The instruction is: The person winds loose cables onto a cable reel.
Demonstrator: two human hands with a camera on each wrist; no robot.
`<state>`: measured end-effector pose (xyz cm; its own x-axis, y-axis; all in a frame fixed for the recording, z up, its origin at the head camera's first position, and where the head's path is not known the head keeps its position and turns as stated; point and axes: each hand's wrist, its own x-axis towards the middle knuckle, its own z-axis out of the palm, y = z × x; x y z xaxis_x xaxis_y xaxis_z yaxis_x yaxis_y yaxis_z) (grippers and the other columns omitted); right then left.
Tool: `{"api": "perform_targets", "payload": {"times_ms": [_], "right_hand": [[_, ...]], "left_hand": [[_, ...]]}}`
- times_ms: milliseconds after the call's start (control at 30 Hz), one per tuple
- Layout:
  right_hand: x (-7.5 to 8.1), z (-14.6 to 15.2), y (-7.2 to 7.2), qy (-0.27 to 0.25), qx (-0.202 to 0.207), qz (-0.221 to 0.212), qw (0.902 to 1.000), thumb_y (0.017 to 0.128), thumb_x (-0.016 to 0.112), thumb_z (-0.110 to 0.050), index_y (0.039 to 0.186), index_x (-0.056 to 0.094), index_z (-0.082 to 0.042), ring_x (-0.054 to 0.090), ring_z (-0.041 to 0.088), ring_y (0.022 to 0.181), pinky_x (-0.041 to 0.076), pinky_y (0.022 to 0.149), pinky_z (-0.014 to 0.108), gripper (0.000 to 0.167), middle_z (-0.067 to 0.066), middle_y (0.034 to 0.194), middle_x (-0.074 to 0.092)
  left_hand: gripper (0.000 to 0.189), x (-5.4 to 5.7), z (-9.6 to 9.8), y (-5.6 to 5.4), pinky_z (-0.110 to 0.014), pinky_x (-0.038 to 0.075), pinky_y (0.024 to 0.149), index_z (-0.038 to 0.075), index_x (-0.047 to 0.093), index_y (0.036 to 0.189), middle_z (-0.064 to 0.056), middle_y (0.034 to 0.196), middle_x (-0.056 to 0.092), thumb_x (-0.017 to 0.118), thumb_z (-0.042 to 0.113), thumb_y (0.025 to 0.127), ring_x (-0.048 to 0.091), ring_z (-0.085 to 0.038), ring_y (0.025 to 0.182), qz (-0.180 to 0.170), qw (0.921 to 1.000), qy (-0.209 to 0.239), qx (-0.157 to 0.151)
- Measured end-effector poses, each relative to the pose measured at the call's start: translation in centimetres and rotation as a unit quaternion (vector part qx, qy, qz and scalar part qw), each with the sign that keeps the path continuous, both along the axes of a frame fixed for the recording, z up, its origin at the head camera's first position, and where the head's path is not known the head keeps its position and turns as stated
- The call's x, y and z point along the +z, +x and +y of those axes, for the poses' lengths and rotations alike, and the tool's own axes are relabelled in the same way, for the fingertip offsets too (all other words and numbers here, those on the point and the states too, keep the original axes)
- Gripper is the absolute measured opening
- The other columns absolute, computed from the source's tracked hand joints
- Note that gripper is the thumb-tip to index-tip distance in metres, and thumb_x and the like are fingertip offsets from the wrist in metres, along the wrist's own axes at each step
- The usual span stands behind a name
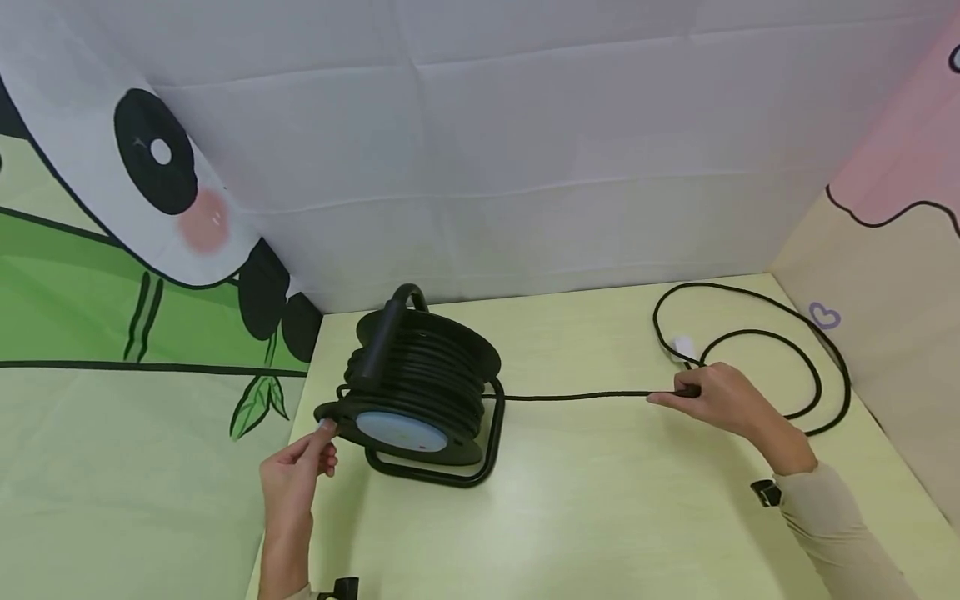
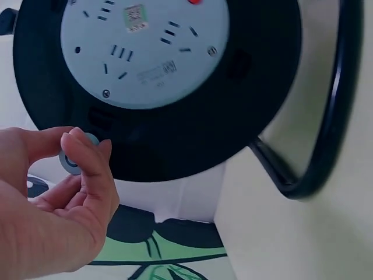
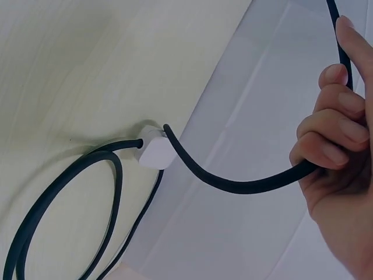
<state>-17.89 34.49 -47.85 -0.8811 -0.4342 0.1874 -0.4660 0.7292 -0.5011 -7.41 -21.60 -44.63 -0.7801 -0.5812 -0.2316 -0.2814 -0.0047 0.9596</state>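
A black cable reel [image 1: 423, 367] wound with black cable stands on the table's left part, its side disc [image 2: 198, 134] with a pale centre plate facing me. My left hand [image 1: 292, 479] is at the disc's left edge; in the left wrist view, its thumb and fingers pinch a small grey winding knob [image 2: 69, 166] there. From the reel a length of cable [image 1: 577, 397] runs right, pulled nearly straight, to my right hand [image 1: 723, 404]. That hand's fingers curl round the cable, and the rest droops from the fist in the right wrist view.
Beyond my right hand, loose cable loops [image 1: 843, 367] lie at the table's back right corner. A white plug [image 3: 156, 150] lies among them. The reel has a black tube stand [image 1: 487, 467] and a carrying handle [image 1: 382, 342]. Printed cloth walls [image 1: 525, 167] border the table [image 1: 570, 500].
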Motion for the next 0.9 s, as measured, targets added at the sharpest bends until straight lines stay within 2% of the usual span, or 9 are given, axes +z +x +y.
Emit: {"api": "perform_targets", "payload": {"times_ms": [167, 300, 400, 633, 900], "right_hand": [[-0.1, 0.0, 0.4, -0.006, -0.003, -0.01, 0.9999, 0.088, 0.083, -0.033, 0.06, 0.046, -0.027, 0.023, -0.003, 0.05, 0.024, 0.051, 0.021, 0.047, -0.022, 0.054, 0.025], [-0.3, -0.5, 0.7, -0.016, 0.018, -0.015, 0.9996, 0.089, 0.082, -0.034, 0.06, 0.045, -0.028, 0.023, -0.004, 0.051, 0.024, 0.051, 0.019, 0.047, -0.024, 0.055, 0.025], [-0.6, -1.0, 0.7, -0.022, 0.035, -0.013, 0.9991, 0.089, 0.082, -0.033, 0.061, 0.047, -0.028, 0.024, -0.005, 0.051, 0.025, 0.051, 0.019, 0.045, -0.025, 0.056, 0.027], [-1.0, -2.2, 0.7, -0.024, 0.057, -0.05, 0.9968, 0.092, 0.079, -0.035, 0.066, 0.055, -0.029, 0.03, -0.004, 0.051, 0.028, 0.051, 0.019, 0.036, -0.022, 0.056, 0.033], [-2.0, -3.4, 0.9, -0.038, 0.082, -0.061, 0.9941, 0.093, 0.078, -0.036, 0.071, 0.064, -0.028, 0.035, -0.005, 0.052, 0.032, 0.051, 0.019, 0.028, -0.023, 0.057, 0.042]], "left_hand": [[0.028, 2.2, 1.1, 0.1, -0.02, 0.05, 0.05, -0.001, 0.076, 0.079, -0.001, 0.062, 0.063, 0.079, 0.024, 0.093, 0.058, -0.011, 0.051, 0.036, 0.9993, 0.007, 0.0], [0.033, 3.7, 2.6, 0.2, -0.02, 0.049, 0.047, -0.012, 0.073, 0.089, -0.002, 0.061, 0.063, 0.078, 0.02, 0.094, 0.057, -0.012, 0.049, 0.06, 0.9981, -0.01, -0.009], [0.034, 4.5, 4.0, 0.3, -0.021, 0.049, 0.046, -0.017, 0.071, 0.095, -0.003, 0.059, 0.062, 0.076, 0.016, 0.095, 0.057, -0.012, 0.048, 0.073, 0.9967, -0.026, -0.023], [0.031, 4.9, 6.5, 0.5, -0.022, 0.048, 0.047, -0.016, 0.072, 0.097, -0.006, 0.062, 0.062, 0.077, 0.014, 0.095, 0.056, -0.013, 0.049, 0.094, 0.9917, -0.048, -0.073], [0.027, 4.7, 8.7, 1.1, -0.022, 0.051, 0.048, -0.012, 0.073, 0.094, -0.006, 0.063, 0.064, 0.078, 0.015, 0.094, 0.059, -0.014, 0.051, 0.087, 0.9863, -0.088, -0.109]]}}
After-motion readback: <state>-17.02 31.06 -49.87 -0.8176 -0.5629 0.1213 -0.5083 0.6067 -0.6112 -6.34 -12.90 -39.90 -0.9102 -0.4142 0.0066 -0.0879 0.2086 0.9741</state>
